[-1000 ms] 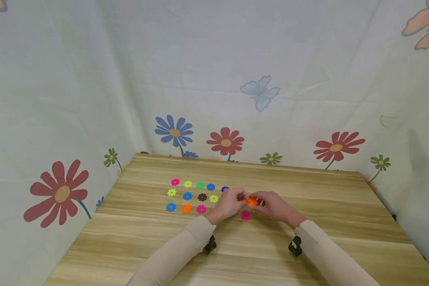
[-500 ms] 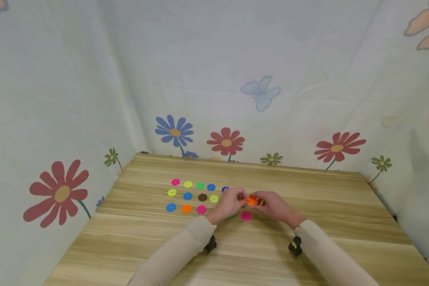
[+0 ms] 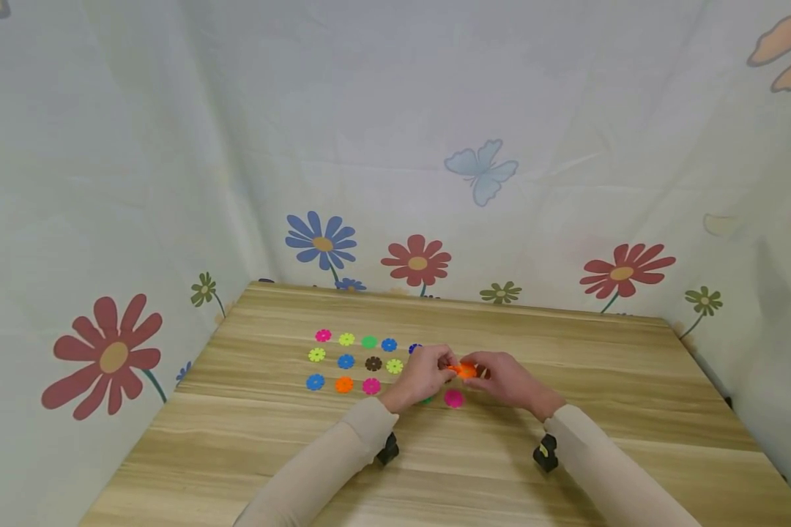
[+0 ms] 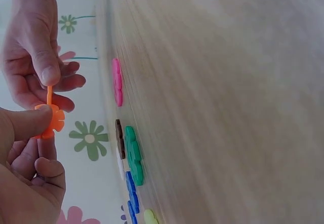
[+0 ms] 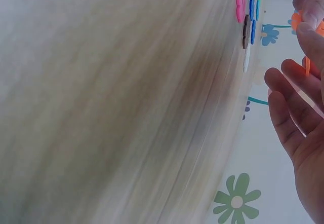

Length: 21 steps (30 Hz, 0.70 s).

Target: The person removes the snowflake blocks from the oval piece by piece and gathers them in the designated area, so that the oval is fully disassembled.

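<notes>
Above the table, both hands meet over two orange flower-shaped plastic discs that stand crosswise to each other. My left hand (image 3: 425,375) pinches one orange disc (image 4: 57,121) between thumb and fingers. My right hand (image 3: 509,379) pinches the other orange disc (image 4: 49,94), which shows edge-on in the left wrist view. Their edges come together right between the fingertips. A pink disc (image 3: 454,398) lies on the table below the hands. A green disc (image 4: 134,155) and a brown disc (image 4: 120,139) lie close by, mostly hidden behind the left hand in the head view.
Left of the hands, several flower discs lie flat in rough rows, among them a blue disc (image 3: 315,382), an orange disc (image 3: 344,384) and a dark brown disc (image 3: 373,364). A flower-printed curtain (image 3: 369,146) stands behind the wooden table (image 3: 237,439).
</notes>
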Available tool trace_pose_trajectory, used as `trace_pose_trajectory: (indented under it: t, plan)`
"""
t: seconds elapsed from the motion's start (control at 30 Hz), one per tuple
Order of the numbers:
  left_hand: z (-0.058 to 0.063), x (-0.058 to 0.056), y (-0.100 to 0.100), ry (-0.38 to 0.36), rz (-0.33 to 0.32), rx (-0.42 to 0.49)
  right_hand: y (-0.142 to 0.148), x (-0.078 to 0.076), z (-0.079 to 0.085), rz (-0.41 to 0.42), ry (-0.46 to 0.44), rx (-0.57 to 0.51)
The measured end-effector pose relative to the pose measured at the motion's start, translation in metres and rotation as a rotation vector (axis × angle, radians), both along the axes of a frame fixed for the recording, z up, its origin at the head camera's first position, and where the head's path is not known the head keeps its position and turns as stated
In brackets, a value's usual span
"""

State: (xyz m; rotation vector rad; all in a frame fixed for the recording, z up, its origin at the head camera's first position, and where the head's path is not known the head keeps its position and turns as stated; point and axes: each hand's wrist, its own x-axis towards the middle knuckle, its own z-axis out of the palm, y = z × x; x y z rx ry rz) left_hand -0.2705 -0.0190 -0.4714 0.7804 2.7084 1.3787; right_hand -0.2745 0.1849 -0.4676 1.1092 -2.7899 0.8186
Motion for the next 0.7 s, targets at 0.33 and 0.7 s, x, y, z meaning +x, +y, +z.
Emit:
trace_pose_trajectory:
  t: [0.33,0.7]
  plan:
    - [0.002,-0.004,-0.01,-0.047,0.043,0.048,0.008,-0.002,-0.003,-0.024,0.035,0.02]
    - [0.005,0.001,-0.012,-0.187,0.019,0.056,0.017,-0.002,-0.004,-0.054,0.004,0.032]
